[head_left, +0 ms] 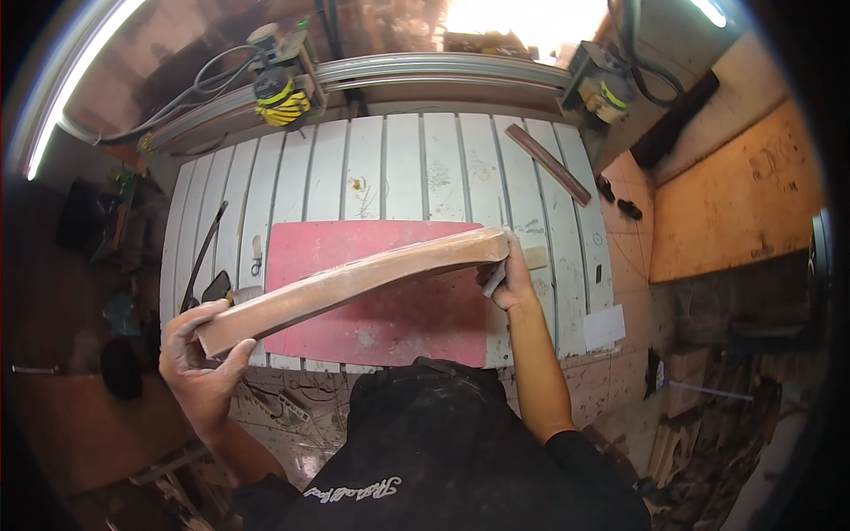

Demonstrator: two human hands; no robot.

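Observation:
I hold a long, slightly curved wooden piece (pixel 354 285), pale brown with whitish dust, above a pink board (pixel 372 341) lying on the slatted white table (pixel 416 164). My left hand (pixel 199 363) grips its lower left end, thumb on the near side and fingers over the top. My right hand (pixel 512 283) is closed at the raised right end, with a small grey pad (pixel 496 279) also in its fingers. Just past that end lies a pale strip (pixel 534 257).
A dark wooden strip (pixel 547 164) lies at back right, a dark rod (pixel 204 257) and small tools (pixel 217 288) at left. Behind runs a metal rail (pixel 434 71) with two mounted tools (pixel 279 93). An orange panel (pixel 726 203) stands right; cables (pixel 274 398) lie on the floor.

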